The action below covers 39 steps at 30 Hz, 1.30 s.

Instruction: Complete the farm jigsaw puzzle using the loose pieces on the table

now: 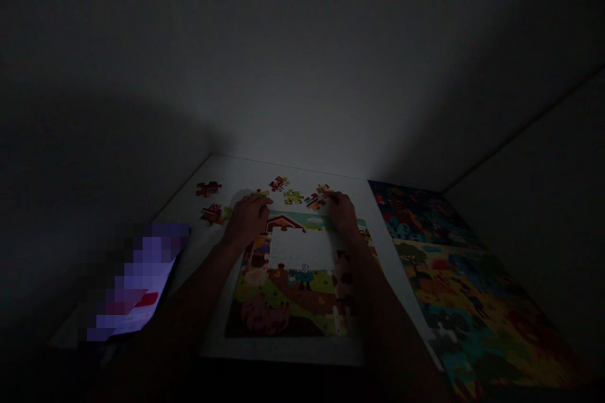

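Observation:
A partly built farm jigsaw puzzle (293,293) lies on a white table (236,170) in dim light, with a bare white gap in its middle. My left hand (248,217) rests at the puzzle's top left corner, fingers curled over a yellow-green piece (260,193). My right hand (341,211) is at the top right edge, its fingertips pinched on a small loose piece (324,189). Several loose pieces (293,196) lie just beyond both hands. More loose pieces (208,188) lie to the far left.
A second, finished colourful puzzle (467,302) lies on the right side of the table. A lit, blurred screen (137,283) sits at the left edge. Walls close in behind the table and on the right.

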{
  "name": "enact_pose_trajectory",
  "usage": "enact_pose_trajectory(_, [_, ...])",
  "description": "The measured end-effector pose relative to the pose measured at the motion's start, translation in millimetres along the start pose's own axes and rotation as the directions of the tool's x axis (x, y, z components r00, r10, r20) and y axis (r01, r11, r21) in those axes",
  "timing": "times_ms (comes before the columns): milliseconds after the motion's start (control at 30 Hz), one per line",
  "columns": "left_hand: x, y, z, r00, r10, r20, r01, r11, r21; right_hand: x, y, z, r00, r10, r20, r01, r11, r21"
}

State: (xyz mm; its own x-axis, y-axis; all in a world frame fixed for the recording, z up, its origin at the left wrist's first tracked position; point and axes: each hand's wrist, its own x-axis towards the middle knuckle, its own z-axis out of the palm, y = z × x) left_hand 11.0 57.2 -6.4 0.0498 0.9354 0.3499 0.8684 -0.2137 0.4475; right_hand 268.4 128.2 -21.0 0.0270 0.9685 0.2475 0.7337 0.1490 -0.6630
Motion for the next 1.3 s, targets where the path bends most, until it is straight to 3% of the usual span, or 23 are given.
enact_pose_trajectory(133, [0.5,-0.6,0.5,1.000,-0.003,-0.006,0.003,1.000,-0.017,-3.3,-2.3,-0.4,1.000,-0.004,-0.001,0.004,0.998,-0.057])
enact_pose_trajectory(367, [-1.0,-0.7,2.1,1.000,-0.020,0.017,0.020,1.000,-0.013,-6.6,-6.0,2.9,0.986,-0.140,0.094,0.161,0.946,-0.281])
enact_pose_trajectory(500, [-1.3,-1.2,3.3,0.999,-0.030,0.018,0.030,0.999,-0.017,-7.0,-5.7,3.1,0.984,-0.137,0.113,0.169,0.921,-0.350])
enact_pose_trajectory(967, [1.1,-4.3,7.4,1.000,0.004,0.029,-0.003,1.000,-0.017,-2.9,0.6,-1.1,0.988,-0.127,0.092,0.138,0.984,-0.114])
enact_pose_trajectory(1300, [1.1,-7.6,7.2,0.999,0.041,-0.032,-0.041,0.999,-0.025,-3.1,-3.9,-4.0,0.986,-0.090,0.141,0.114,0.978,-0.173])
